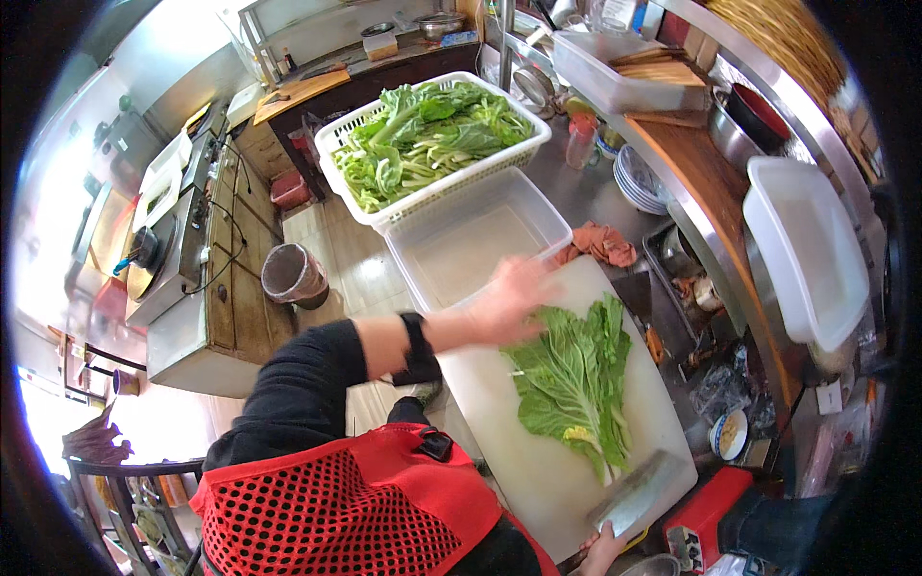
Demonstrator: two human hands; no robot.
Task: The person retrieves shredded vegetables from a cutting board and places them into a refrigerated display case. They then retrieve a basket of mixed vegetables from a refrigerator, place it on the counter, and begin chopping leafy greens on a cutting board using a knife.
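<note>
A bunch of leafy greens [576, 367] with pale stems lies on a white cutting board [490, 425]. My left hand [513, 301], blurred by motion, hovers at the leafy end of the bunch with thumb and fingers apart. I cannot tell whether it touches the leaves. At the board's lower end, my right hand [602, 551] grips a cleaver [637, 493]. The wide blade lies beside the cut stem ends. Beyond the board stands a clear plastic bin [468, 237], and a white slotted basket [432, 201] heaped with more greens [432, 137] is behind it.
An orange cloth [601, 243] is bunched at the board's far corner. Stacked bowls [637, 180] and a steel-edged shelf [691, 173] flank the board. A red box-shaped object [709, 511] sits near the cleaver. A lined waste bin [292, 273] stands on the floor.
</note>
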